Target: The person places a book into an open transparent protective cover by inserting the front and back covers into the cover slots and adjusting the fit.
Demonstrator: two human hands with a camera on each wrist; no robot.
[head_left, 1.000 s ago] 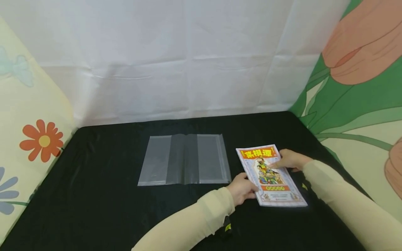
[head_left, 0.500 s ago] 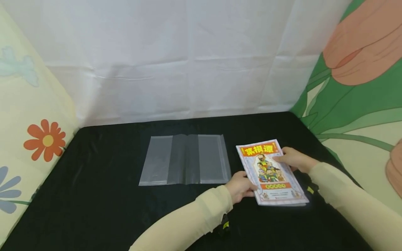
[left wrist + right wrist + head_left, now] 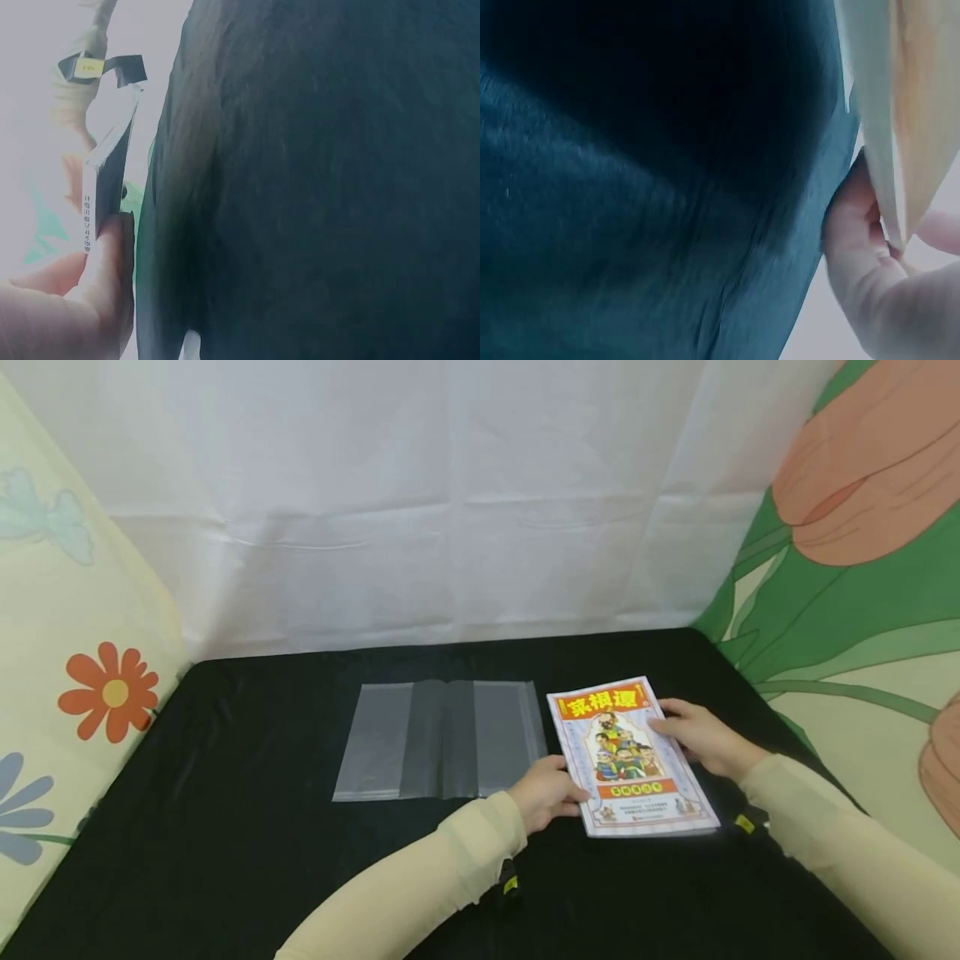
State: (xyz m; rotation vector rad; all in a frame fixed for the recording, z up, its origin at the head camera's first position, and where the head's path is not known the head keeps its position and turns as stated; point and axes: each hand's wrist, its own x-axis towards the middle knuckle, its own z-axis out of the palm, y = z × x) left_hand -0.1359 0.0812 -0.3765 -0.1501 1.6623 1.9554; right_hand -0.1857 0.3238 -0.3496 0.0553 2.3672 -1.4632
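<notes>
A thin book [image 3: 628, 760] with a colourful illustrated cover is held between both hands above the right part of the table. At its left edge my left hand [image 3: 546, 793] pinches it, thumb on the cover. My right hand [image 3: 701, 735] grips the right edge, fingers underneath. In the left wrist view the book's spine [image 3: 88, 217] shows between thumb and fingers. The right wrist view has the page edges [image 3: 900, 165] tilted up from the right hand's grasp. Left of the book, a clear plastic book cover [image 3: 442, 739] lies spread flat on the table.
A black cloth covers the table [image 3: 225, 827]. Behind it hangs a white cloth [image 3: 450, 510]. Floral panels stand at the left [image 3: 90, 610] and the right [image 3: 840, 635].
The book has risen off the table and shifted a little left and away, carried by both hands. My right hand's thumb has slid toward the cover's right edge. The plastic cover stays put.
</notes>
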